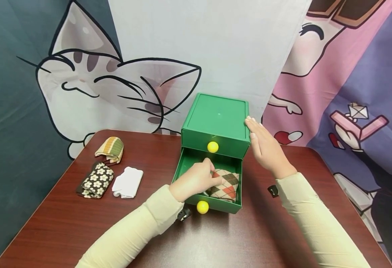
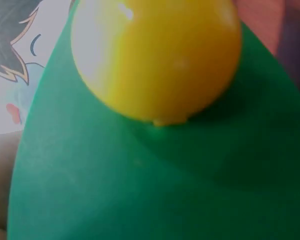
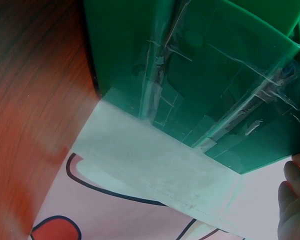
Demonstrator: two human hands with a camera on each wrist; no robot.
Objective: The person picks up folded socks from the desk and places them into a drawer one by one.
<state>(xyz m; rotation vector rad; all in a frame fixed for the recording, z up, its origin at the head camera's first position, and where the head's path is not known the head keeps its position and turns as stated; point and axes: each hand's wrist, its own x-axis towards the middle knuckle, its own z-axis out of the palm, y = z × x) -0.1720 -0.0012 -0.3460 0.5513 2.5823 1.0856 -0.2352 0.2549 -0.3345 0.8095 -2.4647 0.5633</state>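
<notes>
A green two-drawer box (image 1: 221,117) stands on the table, its lower drawer (image 1: 221,206) pulled out and its upper one closed. Inside the lower drawer, toward the right, lies a folded argyle sock (image 1: 228,182) in beige, brown and red. My left hand (image 1: 196,180) reaches into this drawer, fingers bent and thumb over the sock's left end, at its edge. Part of something greyish peeks out beneath that hand. My right hand (image 1: 266,147) rests with straight fingers against the box's right side. A yellow knob (image 2: 157,55) fills much of the left wrist view.
On the left of the table (image 1: 62,219) lie a striped folded sock (image 1: 113,149), a dark floral one (image 1: 97,180) and a white one (image 1: 127,182). The other yellow knob (image 1: 212,147) is on the upper drawer. A cartoon-printed curtain (image 1: 216,48) hangs behind.
</notes>
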